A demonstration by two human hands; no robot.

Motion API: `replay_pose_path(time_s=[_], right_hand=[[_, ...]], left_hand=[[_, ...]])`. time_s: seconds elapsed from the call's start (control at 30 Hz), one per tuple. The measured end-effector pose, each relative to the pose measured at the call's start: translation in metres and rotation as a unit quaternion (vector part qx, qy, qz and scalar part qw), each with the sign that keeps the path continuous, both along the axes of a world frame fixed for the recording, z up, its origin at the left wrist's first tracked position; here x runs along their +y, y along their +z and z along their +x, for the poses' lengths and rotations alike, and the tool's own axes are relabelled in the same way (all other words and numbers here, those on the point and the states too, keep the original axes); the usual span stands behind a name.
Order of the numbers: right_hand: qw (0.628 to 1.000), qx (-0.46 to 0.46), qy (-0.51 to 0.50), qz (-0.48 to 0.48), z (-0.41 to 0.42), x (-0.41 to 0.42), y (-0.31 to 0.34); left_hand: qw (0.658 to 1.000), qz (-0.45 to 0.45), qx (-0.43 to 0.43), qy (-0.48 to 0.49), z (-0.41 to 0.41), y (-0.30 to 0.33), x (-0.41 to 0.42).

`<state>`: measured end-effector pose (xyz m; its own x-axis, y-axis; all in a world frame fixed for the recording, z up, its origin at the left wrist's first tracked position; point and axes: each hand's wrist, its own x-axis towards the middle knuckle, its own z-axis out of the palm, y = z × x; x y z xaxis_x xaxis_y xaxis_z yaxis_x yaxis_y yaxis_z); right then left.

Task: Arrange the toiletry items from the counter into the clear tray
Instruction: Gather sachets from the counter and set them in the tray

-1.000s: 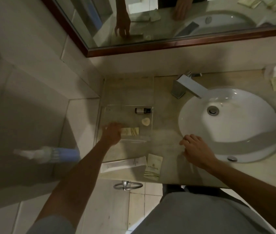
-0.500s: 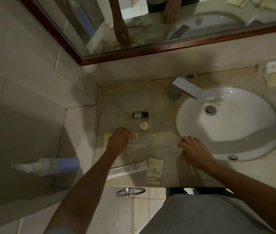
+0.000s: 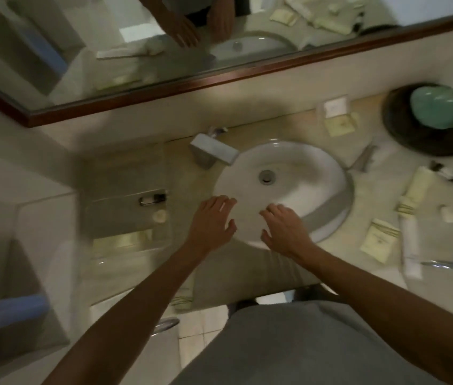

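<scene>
Looking at the clear tray (image 3: 125, 215) first, we find it on the counter (image 3: 247, 276) left of the sink (image 3: 303, 173), against the side wall. Inside it we see a small dark-capped bottle (image 3: 151, 199) lying flat at the far edge, a small round pale item (image 3: 160, 216) just nearer, and a pale flat packet (image 3: 125, 238) along the near edge. Motion blur prevents any label from being read.

Our left hand (image 3: 210, 222) hovers right of the tray, over the sink's near rim, fingers spread and straight, holding nothing. Our right hand (image 3: 283, 230) sits close beside it over the same rim, fingers loosely bent, also holding nothing.

Right of the sink, more toiletries lie loose on the counter: a cream sachet (image 3: 379, 238) with faint dark print we cannot read, a white tube (image 3: 410, 243), a rolled pale packet (image 3: 417, 187), a small dark-capped vial (image 3: 448, 173) and a silvery wrapped item (image 3: 450, 262). Farther back, a white box (image 3: 333, 106) and another sachet (image 3: 340, 125) lie near the wall. A dark round dish (image 3: 403, 134) carries a green soap-like lump (image 3: 439, 107). A mirror (image 3: 164, 45) hangs above.
</scene>
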<state>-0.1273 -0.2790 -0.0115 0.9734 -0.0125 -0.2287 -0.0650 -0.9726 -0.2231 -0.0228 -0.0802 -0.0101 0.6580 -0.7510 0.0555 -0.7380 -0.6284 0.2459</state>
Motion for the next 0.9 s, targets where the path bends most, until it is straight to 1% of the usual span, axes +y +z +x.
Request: replay_pose_path(time_s=[0.13, 0.27, 0.37, 0.4, 0.53, 0.6, 0.67, 0.77, 0.8, 0.9], right_hand=[[0.997, -0.024, -0.071, 0.014, -0.044, -0.085, 0.007], [0.993, -0.012, -0.121, 0.001, -0.103, -0.176, 0.001], [0.984, 0.000, -0.176, -0.015, -0.152, -0.247, -0.006], [0.982, 0.001, -0.187, -0.022, -0.166, -0.264, -0.009], [0.974, 0.006, -0.223, -0.036, -0.199, -0.305, -0.018], [0.971, 0.024, -0.232, -0.050, -0.204, -0.316, -0.022], [0.967, 0.033, -0.246, -0.059, -0.203, -0.324, -0.025], [0.955, 0.035, -0.288, -0.060, -0.199, -0.339, -0.034], [0.950, 0.034, -0.304, -0.056, -0.197, -0.345, -0.037], [0.941, 0.028, -0.336, -0.036, -0.191, -0.359, -0.049]], left_hand=[[0.999, -0.016, 0.029, -0.031, -0.049, -0.012, -0.111], [0.994, -0.002, 0.071, -0.082, -0.101, -0.022, -0.204], [0.988, 0.016, 0.086, -0.125, -0.137, -0.028, -0.280], [0.987, 0.017, 0.087, -0.133, -0.145, -0.030, -0.301], [0.983, -0.012, 0.047, -0.176, -0.165, -0.042, -0.370], [0.986, 0.020, 0.058, -0.154, -0.163, -0.041, -0.400], [0.986, 0.075, 0.101, -0.109, -0.157, -0.038, -0.429], [0.983, 0.086, 0.163, -0.016, -0.151, -0.041, -0.467], [0.982, 0.091, 0.165, 0.000, -0.150, -0.044, -0.477], [0.985, 0.119, 0.124, -0.003, -0.147, -0.048, -0.497]])
